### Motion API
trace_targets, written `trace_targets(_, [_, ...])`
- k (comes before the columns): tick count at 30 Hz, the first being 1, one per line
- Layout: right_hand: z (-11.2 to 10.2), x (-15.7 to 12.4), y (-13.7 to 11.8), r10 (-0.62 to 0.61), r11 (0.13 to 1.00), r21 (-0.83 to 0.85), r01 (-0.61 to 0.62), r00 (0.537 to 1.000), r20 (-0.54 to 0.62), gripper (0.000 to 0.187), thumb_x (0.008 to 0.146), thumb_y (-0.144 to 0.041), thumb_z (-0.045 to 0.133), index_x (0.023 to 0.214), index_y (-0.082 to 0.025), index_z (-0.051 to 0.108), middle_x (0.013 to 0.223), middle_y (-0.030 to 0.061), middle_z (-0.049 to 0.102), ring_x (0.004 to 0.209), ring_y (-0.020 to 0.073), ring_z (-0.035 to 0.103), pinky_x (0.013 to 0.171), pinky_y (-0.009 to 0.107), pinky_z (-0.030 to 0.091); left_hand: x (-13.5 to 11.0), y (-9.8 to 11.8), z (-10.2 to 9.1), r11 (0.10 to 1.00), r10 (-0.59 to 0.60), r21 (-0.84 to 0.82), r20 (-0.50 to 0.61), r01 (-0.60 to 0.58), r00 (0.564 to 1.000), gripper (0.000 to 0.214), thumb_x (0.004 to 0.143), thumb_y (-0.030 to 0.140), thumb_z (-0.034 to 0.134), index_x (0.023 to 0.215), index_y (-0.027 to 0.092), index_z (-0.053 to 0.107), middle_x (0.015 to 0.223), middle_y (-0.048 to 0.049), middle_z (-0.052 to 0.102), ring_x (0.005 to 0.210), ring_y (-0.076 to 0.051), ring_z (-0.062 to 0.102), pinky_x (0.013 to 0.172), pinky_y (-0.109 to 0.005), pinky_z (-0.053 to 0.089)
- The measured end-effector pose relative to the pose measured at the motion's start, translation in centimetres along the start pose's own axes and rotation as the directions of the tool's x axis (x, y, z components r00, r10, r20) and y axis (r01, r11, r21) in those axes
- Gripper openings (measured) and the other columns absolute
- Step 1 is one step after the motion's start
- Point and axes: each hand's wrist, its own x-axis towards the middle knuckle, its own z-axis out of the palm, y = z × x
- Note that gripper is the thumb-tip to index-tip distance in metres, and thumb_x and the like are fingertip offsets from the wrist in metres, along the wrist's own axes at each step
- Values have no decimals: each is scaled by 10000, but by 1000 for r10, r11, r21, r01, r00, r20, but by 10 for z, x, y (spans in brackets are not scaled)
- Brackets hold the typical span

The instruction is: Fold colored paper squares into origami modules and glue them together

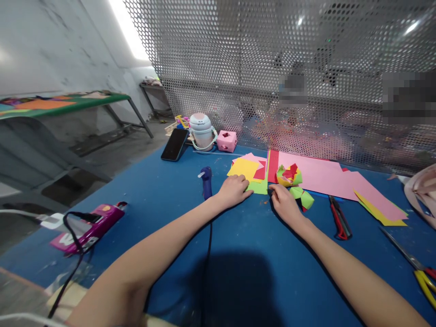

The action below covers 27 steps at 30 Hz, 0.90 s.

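My left hand [234, 190] rests palm down on a stack of small coloured paper squares [250, 171], yellow, pink, red and green, with its fingers curled over the green edge. My right hand [284, 203] lies on the blue table [238, 254] just right of that stack, its fingers bent at the edge of the green paper; what they pinch, if anything, is hidden. Right beside my right hand sits a folded paper piece [293, 181] in yellow, green and red. A blue glue gun [206, 180] stands close to my left wrist.
Large pink sheets [327, 178] and yellow paper [381, 213] lie to the right. A red utility knife [339, 218] and yellow-handled scissors [420, 270] lie farther right. A phone [175, 144], a white jug [202, 131] and a pink cube [226, 141] stand by the perforated screen. A magenta device [89, 227] lies left.
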Motion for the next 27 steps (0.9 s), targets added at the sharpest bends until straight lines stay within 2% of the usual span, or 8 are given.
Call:
trace_targets(8, [1,4,4,-55,995,-76,61,995,83,150,840,-136,451,920,-152,577,903,122,605,874,246,546,787,383,458,1,-1,3,1000,1,-3,-10,-1,1000,348,881,386,404,833,128,633,853,-113,619,782,-228,574,678,-330,408])
trace_targets(15, [3,7,8,-36,990,-135,51,993,114,144,861,-155,441,884,-159,583,865,105,615,839,232,549,768,349,452,-2,-2,5,1000,0,-18,-27,-1,1000,343,882,394,399,839,137,623,874,-103,614,805,-219,561,703,-328,410])
trace_targets(20, [-1,9,5,-8,982,-186,43,983,183,159,863,-129,428,890,-151,583,884,110,617,856,226,554,775,326,437,-3,-2,6,999,-4,-39,-38,2,999,336,867,418,422,864,142,613,902,-102,608,828,-223,550,727,-335,412])
trace_targets(24, [-9,18,3,3,971,-231,68,955,295,184,873,-114,401,927,-136,576,935,119,613,878,216,554,765,305,420,-4,-2,6,997,-15,-75,-46,12,999,314,861,410,435,888,148,606,926,-103,602,852,-226,541,755,-346,414])
trace_targets(27, [-15,35,2,-20,961,-240,137,900,436,176,853,-101,432,927,-154,582,959,92,617,891,203,560,744,284,405,-5,-2,6,993,-26,-118,-59,19,998,295,848,403,455,899,152,601,954,-103,597,877,-233,539,774,-356,420])
